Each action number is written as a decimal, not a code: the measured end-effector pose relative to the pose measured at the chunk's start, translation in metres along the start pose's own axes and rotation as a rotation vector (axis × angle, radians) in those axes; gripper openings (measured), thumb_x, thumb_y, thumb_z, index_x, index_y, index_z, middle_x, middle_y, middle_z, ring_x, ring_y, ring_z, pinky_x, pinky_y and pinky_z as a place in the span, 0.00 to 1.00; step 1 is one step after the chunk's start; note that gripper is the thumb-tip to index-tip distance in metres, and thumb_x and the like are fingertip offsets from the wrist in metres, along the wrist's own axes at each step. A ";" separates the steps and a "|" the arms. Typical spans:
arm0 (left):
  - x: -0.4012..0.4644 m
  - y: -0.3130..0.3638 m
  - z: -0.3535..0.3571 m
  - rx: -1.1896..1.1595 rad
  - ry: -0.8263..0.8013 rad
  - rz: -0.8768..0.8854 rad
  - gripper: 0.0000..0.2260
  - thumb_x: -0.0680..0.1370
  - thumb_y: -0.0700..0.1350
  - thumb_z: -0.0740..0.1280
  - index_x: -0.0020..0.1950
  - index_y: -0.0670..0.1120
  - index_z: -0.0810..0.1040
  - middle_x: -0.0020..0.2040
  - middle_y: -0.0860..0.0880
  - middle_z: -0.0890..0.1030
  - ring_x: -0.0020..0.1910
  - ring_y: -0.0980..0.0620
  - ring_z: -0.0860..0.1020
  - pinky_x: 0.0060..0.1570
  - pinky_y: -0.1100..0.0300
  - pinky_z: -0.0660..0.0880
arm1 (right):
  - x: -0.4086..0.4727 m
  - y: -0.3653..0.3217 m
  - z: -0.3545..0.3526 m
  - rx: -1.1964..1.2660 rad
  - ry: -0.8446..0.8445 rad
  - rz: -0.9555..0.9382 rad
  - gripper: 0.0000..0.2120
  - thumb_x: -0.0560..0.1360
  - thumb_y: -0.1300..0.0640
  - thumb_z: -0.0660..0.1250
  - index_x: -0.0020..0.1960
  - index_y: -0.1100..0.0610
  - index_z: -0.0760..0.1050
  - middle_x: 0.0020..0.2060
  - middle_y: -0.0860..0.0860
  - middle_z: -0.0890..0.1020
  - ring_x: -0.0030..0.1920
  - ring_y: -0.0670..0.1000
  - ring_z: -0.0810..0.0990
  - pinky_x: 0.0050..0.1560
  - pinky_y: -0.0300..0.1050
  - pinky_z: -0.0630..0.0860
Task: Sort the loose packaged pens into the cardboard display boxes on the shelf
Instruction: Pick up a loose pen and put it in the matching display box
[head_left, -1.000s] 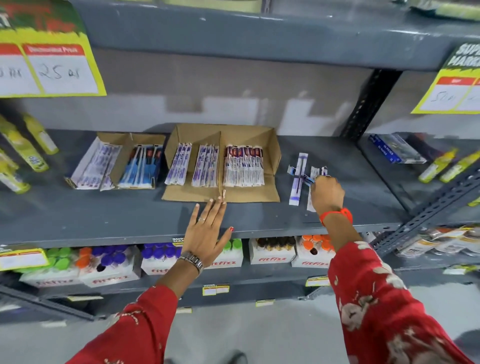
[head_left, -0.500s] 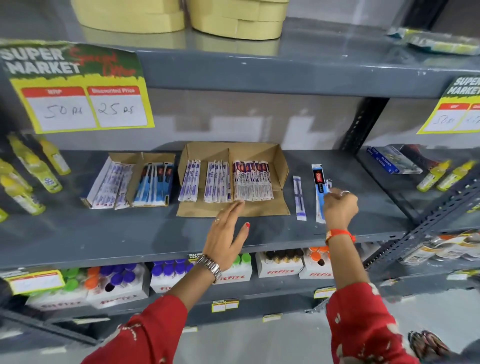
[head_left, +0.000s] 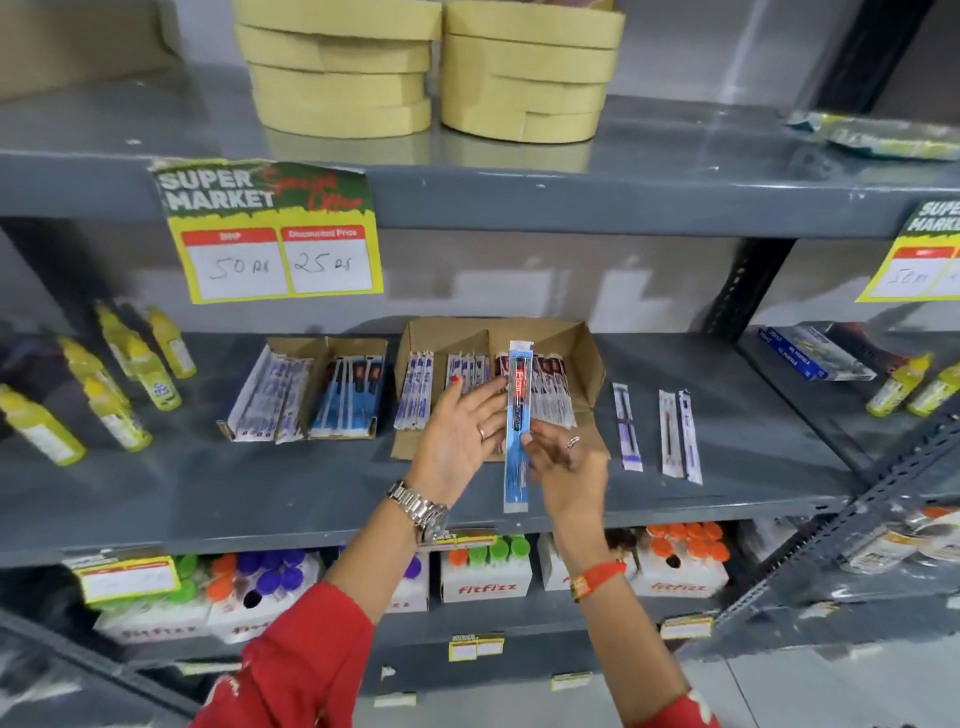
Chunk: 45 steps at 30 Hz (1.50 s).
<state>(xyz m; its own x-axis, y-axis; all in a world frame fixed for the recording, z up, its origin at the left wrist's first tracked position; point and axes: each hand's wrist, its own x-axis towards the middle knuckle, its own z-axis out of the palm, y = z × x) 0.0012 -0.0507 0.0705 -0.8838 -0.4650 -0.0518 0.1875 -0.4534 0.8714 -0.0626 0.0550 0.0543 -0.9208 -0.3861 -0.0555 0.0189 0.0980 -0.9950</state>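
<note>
Two hands meet before the shelf (head_left: 260, 499): the right hand (head_left: 569, 475) pinches a blue packaged pen (head_left: 516, 431) upright, the left hand (head_left: 457, 441) spread open beside it.

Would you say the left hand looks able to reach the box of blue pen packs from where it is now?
Probably yes. The left hand is open and holds nothing, and the box of blue pen packs sits just to its left on the same shelf, open-topped, with bare shelf between them. The right hand holds the blue pen pack.

shelf (head_left: 260, 493): grey painted metal, matt | display box (head_left: 587, 343): brown cardboard | pen packet (head_left: 517, 431): glossy, probably plastic
</note>
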 end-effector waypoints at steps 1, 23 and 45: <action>-0.002 0.005 -0.002 0.015 -0.013 0.019 0.21 0.78 0.55 0.47 0.58 0.44 0.72 0.58 0.46 0.75 0.57 0.52 0.75 0.55 0.59 0.72 | -0.002 -0.004 0.004 0.026 -0.003 -0.007 0.16 0.72 0.68 0.69 0.37 0.47 0.82 0.37 0.49 0.83 0.46 0.56 0.83 0.56 0.58 0.79; -0.068 -0.009 -0.193 1.539 0.440 0.291 0.24 0.74 0.51 0.56 0.68 0.43 0.65 0.67 0.42 0.70 0.67 0.44 0.66 0.68 0.43 0.55 | 0.024 -0.019 0.174 -0.088 -0.298 0.097 0.06 0.73 0.68 0.66 0.48 0.66 0.81 0.38 0.59 0.80 0.26 0.48 0.74 0.23 0.34 0.75; -0.074 -0.028 -0.225 1.814 0.386 0.246 0.22 0.76 0.51 0.52 0.67 0.44 0.67 0.70 0.43 0.67 0.67 0.45 0.66 0.66 0.43 0.57 | 0.055 -0.005 0.205 -0.717 -0.114 -0.336 0.12 0.73 0.69 0.59 0.47 0.64 0.81 0.45 0.63 0.85 0.48 0.61 0.83 0.42 0.46 0.75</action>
<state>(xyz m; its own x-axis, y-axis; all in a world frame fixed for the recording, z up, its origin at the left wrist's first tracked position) 0.1583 -0.1745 -0.0601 -0.7293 -0.6277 0.2724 -0.5752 0.7780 0.2527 -0.0337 -0.1553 0.0394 -0.7863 -0.5875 0.1914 -0.5436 0.5106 -0.6662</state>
